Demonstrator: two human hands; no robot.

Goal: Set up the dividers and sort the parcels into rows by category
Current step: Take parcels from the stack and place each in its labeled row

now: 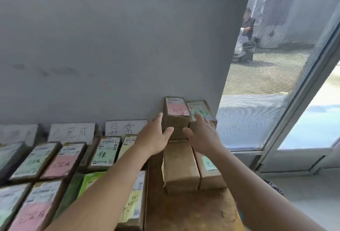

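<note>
Fingers of both hands spread loose, flanking stacked parcels, holding nothing

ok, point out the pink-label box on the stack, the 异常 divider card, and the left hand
pink-label box [176, 110]: head view, on its pink label.
异常 divider card [123, 127]: head view, on the handwriting.
left hand [153, 137]: head view, back of hand.
</note>
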